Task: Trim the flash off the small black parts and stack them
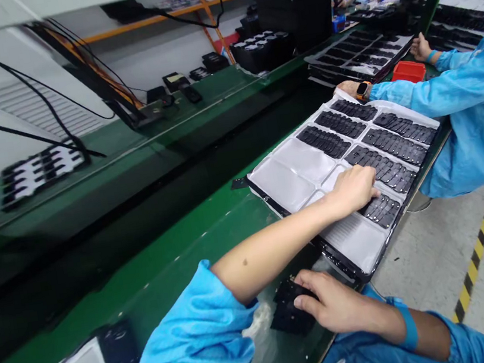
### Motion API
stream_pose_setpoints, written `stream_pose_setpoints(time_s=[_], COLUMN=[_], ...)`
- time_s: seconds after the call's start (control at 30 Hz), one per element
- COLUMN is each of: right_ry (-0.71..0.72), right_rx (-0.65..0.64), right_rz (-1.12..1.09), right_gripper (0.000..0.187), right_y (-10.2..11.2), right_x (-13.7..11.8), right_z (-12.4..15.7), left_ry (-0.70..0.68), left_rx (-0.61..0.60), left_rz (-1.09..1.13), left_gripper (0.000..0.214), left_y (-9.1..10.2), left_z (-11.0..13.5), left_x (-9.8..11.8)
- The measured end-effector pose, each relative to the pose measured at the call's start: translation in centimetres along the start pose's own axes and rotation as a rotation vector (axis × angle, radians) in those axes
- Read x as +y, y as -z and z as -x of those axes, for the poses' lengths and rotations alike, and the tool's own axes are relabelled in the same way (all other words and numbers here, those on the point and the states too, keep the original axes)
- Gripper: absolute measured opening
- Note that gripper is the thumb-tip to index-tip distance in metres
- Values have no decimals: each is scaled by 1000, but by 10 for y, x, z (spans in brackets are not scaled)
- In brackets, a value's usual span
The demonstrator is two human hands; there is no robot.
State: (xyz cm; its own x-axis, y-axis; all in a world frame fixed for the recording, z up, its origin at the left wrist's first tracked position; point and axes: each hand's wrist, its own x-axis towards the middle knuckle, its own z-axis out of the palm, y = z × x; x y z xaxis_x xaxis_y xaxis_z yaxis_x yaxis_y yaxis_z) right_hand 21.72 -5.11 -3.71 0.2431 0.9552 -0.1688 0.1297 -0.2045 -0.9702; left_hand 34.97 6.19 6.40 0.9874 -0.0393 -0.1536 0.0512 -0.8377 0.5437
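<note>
Parts (386,168) are lying in rows in the tray (296,180), right on the bench (180,256). Left hand (353,187) is resting loosely curled on them, pinch unclear. Nearer, right hand (334,305) is gripping a black piece (288,314) with thumb and fingers.

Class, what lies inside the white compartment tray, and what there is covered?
Inside the white tray, rows of small black parts fill most compartments; a few look bare. The left hand covers part of one row; what lies beneath is hidden.
</note>
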Motion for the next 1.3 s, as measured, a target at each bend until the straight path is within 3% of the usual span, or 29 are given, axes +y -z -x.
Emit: stream_pose_setpoints(time_s=[0.2,0.3,0.37,0.43,0.5,0.57,0.63,0.77,0.9,1.0,1.1,1.2,1.3], right_ry=[10,28,60,96,132,174,204,214,213,269,340,348,342], right_rx=[39,46,65,163,340,520,613,759,936,1080,1234,1290,1277], right_rz=[-21,-270,-490,-579,-607,-645,-687,-744,-826,-765,-634,-593,-620], right_gripper=[12,12,20,27,31,36,40,41,41,34,26,18,19], right_y=[-2,4,12,24,37,49,56,60,70,89,111,124,125], right_x=[1,-15,-30,-42,-48,-49,-46,-41,-42,-41,-37,-32,-28], right_z=[1,17,30,40,41,35,27,21,30,45,62,73,76], left_ry=[20,42,68,102,143,174,197,159,86,67,132,163,163], left_rx=[19,81,122,120,73,46,54,105,140,74,5,23,32], left_rz=[-157,-144,-44,143,390,556,615,686,717,666,540,451,358], left_gripper=[19,19,18,29,39,39,40,36,31,23,14,21,32], left_y=[2,21,43,64,76,74,62,40,43,41,27,9,0], left_z=[23,47,78,117,151,171,174,156,124,80,28,-7,-16], left_x=[11,1,-7,-11,-10,-6,-1,0,-9,-21,-32,-36,-35])
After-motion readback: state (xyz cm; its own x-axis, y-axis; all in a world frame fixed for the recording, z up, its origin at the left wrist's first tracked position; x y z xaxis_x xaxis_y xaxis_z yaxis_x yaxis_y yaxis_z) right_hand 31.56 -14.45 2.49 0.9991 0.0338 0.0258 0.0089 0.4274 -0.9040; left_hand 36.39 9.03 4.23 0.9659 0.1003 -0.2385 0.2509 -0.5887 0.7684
